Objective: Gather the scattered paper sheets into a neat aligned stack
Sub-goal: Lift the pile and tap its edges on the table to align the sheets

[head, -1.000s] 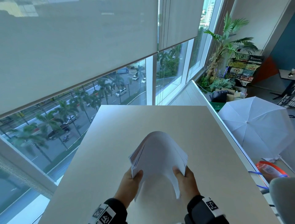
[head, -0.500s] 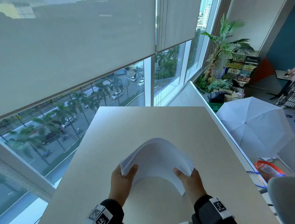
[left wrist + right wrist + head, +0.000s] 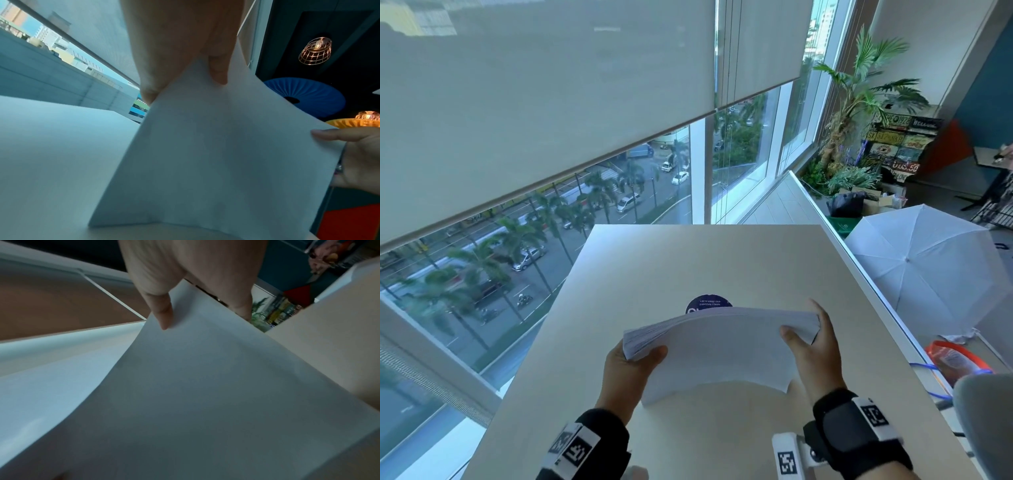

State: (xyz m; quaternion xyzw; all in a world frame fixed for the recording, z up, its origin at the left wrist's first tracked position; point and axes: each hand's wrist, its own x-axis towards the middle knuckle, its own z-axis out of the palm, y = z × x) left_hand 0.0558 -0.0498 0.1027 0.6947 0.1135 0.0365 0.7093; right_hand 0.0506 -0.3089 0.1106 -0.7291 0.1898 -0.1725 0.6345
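Note:
A thick stack of white paper sheets (image 3: 717, 346) stands on its near edge on the beige table (image 3: 688, 260), arched slightly between both hands. My left hand (image 3: 635, 359) pinches the stack's upper left corner, thumb on the near face. My right hand (image 3: 808, 337) pinches the upper right corner, fingers behind and thumb in front. The left wrist view shows the paper stack (image 3: 216, 154) under my left hand (image 3: 185, 69), with the right hand (image 3: 353, 155) at its far side. In the right wrist view my right hand (image 3: 185, 305) holds the paper stack (image 3: 205, 394).
A dark blue round sticker (image 3: 708, 304) lies on the table just behind the stack. The table's right edge (image 3: 866, 277) drops to a floor with a white umbrella (image 3: 924, 263), an orange-rimmed item (image 3: 959, 359) and potted plants (image 3: 859, 102). Windows with blinds stand ahead and left.
The stack has flattened from a high arch to a shallow curve. Both hands have spread apart to its upper corners, and the blue sticker behind it has come into sight.

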